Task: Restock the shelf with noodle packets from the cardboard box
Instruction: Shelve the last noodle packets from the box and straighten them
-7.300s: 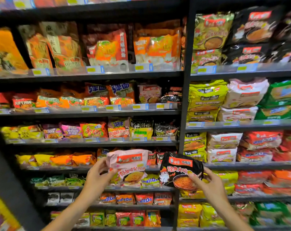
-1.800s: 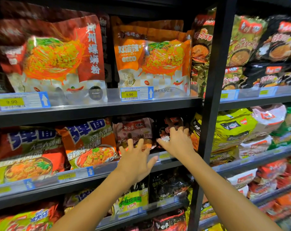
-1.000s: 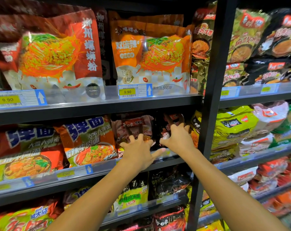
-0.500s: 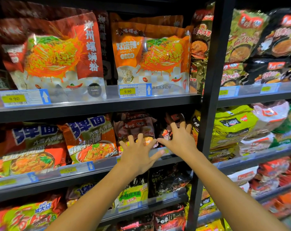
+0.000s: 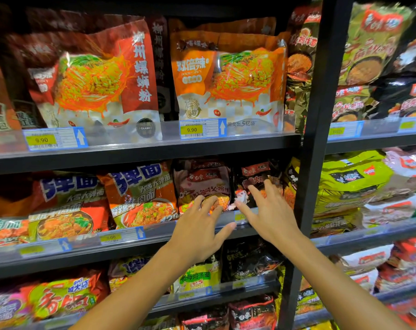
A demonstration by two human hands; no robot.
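**Both hands at the middle shelf**

My left hand is spread, fingers apart, tips against the lower front of the pink packet, gripping nothing. My right hand is spread too, fingers apart, laid across the black packet just right of the pink one. Both packets stand upright on the middle shelf, behind its clear rail, left of the black post. Orange packets stand to the left on that shelf. The box is out of view.
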